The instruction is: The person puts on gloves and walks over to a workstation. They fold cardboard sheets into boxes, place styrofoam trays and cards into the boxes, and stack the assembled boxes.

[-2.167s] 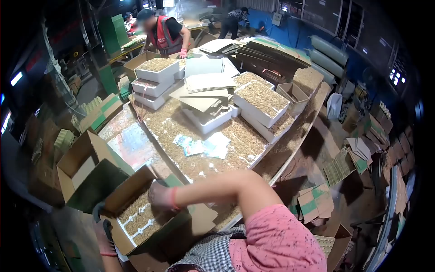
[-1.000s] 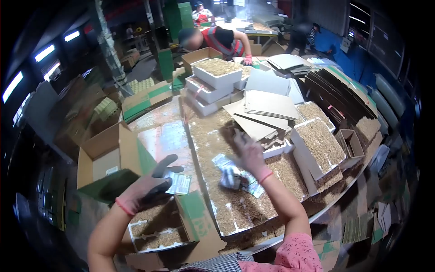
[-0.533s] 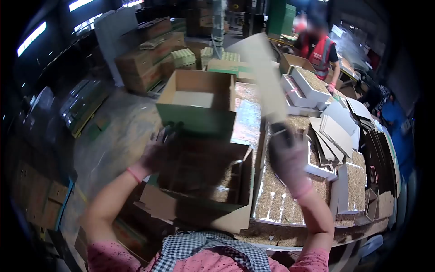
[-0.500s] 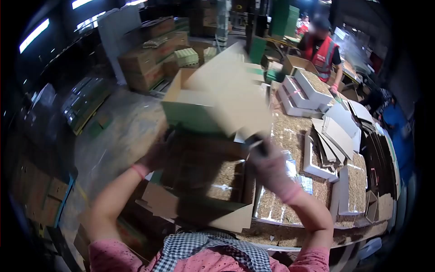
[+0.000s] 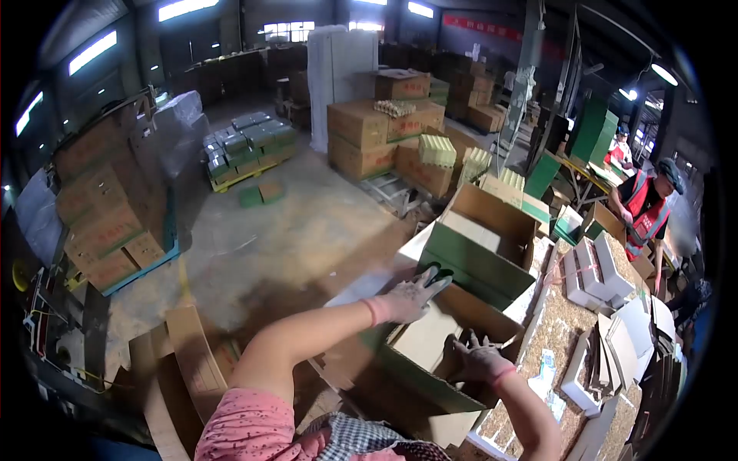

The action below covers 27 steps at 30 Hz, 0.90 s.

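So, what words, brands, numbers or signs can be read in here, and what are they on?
None is clear enough to quote.
Red banner at the back: pale characters, too blurred.
Stacked brown cartons: red print, too small.
Cartons on the blue pallet: reddish print, too blurred.
Red vest: any lettering unreadable.
Pale packets: any print too small.

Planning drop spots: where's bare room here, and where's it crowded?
Widest free patch: the concrete floor, bordered by the left carton stack, the green bundles and the brown cartons. Crowded: among the white trays and boards at right, and the near box, with the left hand and right hand at it.
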{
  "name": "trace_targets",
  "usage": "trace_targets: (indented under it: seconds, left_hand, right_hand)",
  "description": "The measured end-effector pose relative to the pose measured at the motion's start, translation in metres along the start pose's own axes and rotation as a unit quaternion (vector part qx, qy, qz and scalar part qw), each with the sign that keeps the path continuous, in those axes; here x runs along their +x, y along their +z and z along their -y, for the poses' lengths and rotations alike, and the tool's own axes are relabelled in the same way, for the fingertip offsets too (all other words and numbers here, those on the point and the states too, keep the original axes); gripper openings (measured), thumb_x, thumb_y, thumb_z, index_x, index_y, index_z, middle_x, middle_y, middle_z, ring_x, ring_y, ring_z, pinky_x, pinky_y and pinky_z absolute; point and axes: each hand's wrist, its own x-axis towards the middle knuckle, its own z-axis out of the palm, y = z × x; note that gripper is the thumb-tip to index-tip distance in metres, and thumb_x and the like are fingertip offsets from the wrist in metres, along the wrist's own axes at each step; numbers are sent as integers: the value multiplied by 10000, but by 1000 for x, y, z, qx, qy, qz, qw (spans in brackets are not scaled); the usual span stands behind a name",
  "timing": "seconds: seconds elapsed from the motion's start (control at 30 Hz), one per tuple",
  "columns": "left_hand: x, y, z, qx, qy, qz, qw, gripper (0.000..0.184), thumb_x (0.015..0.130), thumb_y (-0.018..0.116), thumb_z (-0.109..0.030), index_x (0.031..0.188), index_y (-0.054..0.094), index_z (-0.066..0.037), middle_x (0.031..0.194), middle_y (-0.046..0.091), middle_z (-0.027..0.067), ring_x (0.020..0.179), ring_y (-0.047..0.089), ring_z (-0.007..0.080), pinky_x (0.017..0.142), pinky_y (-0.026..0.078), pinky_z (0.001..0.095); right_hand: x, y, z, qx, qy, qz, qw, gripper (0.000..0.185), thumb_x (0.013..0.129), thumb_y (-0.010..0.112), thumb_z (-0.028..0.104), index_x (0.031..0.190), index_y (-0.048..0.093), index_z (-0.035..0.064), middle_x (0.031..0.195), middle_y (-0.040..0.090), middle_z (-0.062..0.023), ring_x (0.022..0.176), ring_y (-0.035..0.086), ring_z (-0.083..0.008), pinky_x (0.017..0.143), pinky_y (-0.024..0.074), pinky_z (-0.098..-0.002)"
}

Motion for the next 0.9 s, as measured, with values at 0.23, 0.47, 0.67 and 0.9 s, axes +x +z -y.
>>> trace_targets:
  seconds: [0.23, 0.47, 0.67, 0.9]
  left_hand:
    - [-45, 33, 98, -409, -106, 43, 905, 901, 877, 530, -568, 1503, 68, -114, 1283, 509, 254, 1113, 550, 293, 914, 458, 349]
    - [-27, 86, 29, -94, -135, 65, 984, 1202, 705, 635, -696, 1489, -27, -72, 1405, 255, 398, 1309, 337, 455, 1078, 315, 410]
    - [-26, 80, 39, -263, -33, 83, 961, 1117, 771, 669, -569, 1495, -37, -95, 1466, 275, 273, 1315, 348, 419, 1091, 297, 389]
    - [20, 58, -30, -534, 170, 16, 828, 798, 898, 597, -411, 1451, 126, -79, 1417, 373, 190, 1274, 424, 315, 1036, 373, 383]
  right_hand:
    - [-70, 53, -53, 313, -36, -508, 802, 450, 876, 541, 246, 1246, 516, -9, 1293, 502, -218, 1195, 472, -392, 1042, 345, -464]
    - [0, 100, 11, 402, 147, -605, 671, 487, 903, 534, 252, 1309, 469, -9, 1391, 414, -184, 1322, 340, -342, 1096, 277, -445]
    - [10, 178, -31, 507, 255, -385, 728, 599, 943, 473, 372, 1354, 383, -55, 1411, 390, -166, 1302, 342, -322, 1092, 243, -418]
    - [-22, 129, -48, 456, 301, -372, 750, 609, 933, 493, 363, 1358, 375, -56, 1370, 421, -179, 1241, 390, -313, 1040, 285, -412]
